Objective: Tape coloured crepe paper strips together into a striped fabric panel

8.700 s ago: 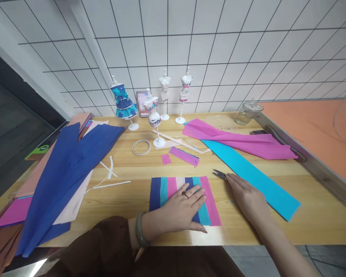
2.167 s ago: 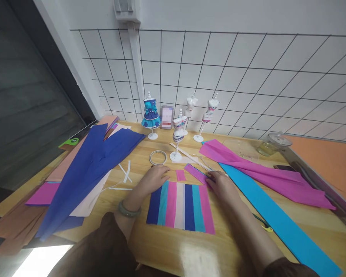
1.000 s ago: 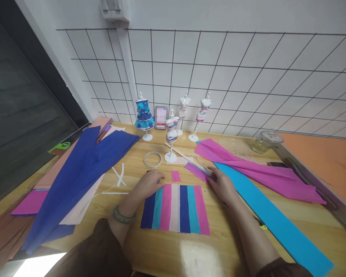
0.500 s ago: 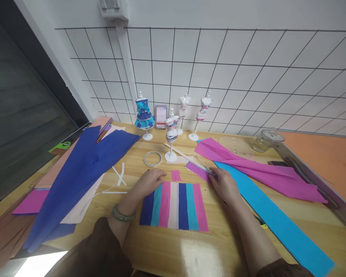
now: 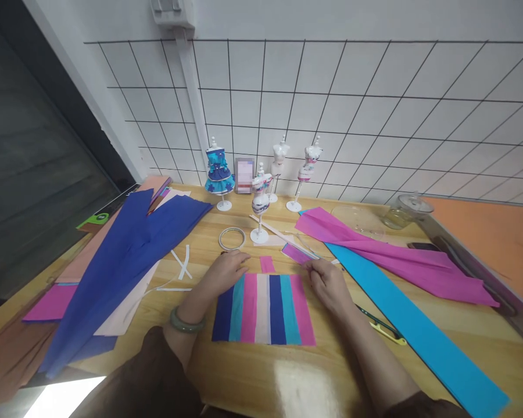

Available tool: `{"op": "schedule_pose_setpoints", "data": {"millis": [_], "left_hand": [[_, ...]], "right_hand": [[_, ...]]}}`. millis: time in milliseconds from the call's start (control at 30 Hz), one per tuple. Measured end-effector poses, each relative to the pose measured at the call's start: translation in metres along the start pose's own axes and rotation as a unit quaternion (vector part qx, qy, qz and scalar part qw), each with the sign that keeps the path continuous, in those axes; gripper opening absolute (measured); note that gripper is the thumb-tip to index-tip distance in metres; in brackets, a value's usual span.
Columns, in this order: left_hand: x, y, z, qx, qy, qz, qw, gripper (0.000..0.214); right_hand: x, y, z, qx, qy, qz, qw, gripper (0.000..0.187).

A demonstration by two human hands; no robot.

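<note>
A striped paper panel (image 5: 264, 310) in navy, teal, pink and pale pink bands lies flat in front of me. My left hand (image 5: 226, 273) is over its top-left corner, with fingers loosely stretched to the right and nothing visible in them. Beside the top-right corner, my right hand (image 5: 330, 285) has its fingers curled together; what they hold, if anything, is hidden. Its fingertips meet the near end of a pink-purple strip (image 5: 295, 253). A small pink paper piece (image 5: 267, 265) sits just above the panel, between my hands.
Behind stand a dressed mini mannequin (image 5: 219, 174), several other mannequins (image 5: 260, 200) and a phone (image 5: 244, 175). A tape roll (image 5: 232, 238) is near my left hand. Blue crepe paper (image 5: 126, 273) covers the left; magenta (image 5: 392, 255) and turquoise sheets (image 5: 418, 325), yellow-handled scissors (image 5: 387, 332) and a glass jar (image 5: 403, 210) lie right.
My right hand has moved left and slightly down from the far end of the pink-purple strip, toward the panel's top-right corner. The scissors show more fully. My left hand stays nearly in place.
</note>
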State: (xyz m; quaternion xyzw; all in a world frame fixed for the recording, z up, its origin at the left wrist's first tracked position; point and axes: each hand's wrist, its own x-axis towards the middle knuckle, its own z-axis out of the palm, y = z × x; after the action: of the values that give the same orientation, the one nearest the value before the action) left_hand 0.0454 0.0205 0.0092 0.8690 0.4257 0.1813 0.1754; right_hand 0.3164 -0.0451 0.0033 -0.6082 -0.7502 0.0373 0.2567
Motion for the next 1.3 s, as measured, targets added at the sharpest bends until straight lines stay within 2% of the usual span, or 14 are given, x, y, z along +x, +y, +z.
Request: {"op": "schedule_pose_setpoints", "data": {"millis": [233, 467, 567, 667, 767, 833, 933, 1033, 1133, 1300], "left_hand": [[0.002, 0.007, -0.001, 0.001, 0.090, 0.024, 0.996, 0.020], [0.002, 0.008, -0.002, -0.027, 0.130, 0.036, 0.991, 0.016], [0.001, 0.008, -0.002, -0.023, 0.131, 0.038, 0.990, 0.017], [0.001, 0.008, -0.003, -0.019, 0.133, 0.035, 0.990, 0.016], [0.000, 0.009, -0.004, -0.013, 0.135, 0.025, 0.990, 0.015], [0.000, 0.009, -0.004, -0.010, 0.135, 0.020, 0.991, 0.016], [-0.001, 0.009, -0.004, -0.005, 0.137, 0.017, 0.990, 0.016], [-0.001, 0.009, -0.004, -0.003, 0.140, 0.015, 0.990, 0.017], [-0.001, 0.009, -0.004, -0.003, 0.137, 0.011, 0.990, 0.018], [-0.001, 0.011, -0.004, -0.004, 0.124, 0.014, 0.992, 0.018]], "right_hand": [[0.018, -0.034, 0.013, -0.078, -0.062, -0.139, 0.985, 0.020], [0.037, -0.056, 0.031, -0.179, -0.091, -0.207, 0.958, 0.017], [0.044, -0.051, 0.027, -0.190, -0.088, -0.201, 0.957, 0.020], [0.052, -0.041, 0.013, -0.187, -0.074, -0.178, 0.963, 0.025], [0.056, -0.038, 0.003, -0.176, -0.079, -0.182, 0.964, 0.026], [0.056, -0.041, 0.005, -0.170, -0.095, -0.204, 0.959, 0.024], [0.053, -0.050, 0.019, -0.168, -0.116, -0.231, 0.951, 0.023], [0.052, -0.051, 0.029, -0.174, -0.121, -0.233, 0.949, 0.023], [0.062, -0.037, 0.019, -0.177, -0.110, -0.211, 0.955, 0.022], [0.097, 0.004, -0.009, -0.209, -0.054, -0.125, 0.968, 0.029]]}}
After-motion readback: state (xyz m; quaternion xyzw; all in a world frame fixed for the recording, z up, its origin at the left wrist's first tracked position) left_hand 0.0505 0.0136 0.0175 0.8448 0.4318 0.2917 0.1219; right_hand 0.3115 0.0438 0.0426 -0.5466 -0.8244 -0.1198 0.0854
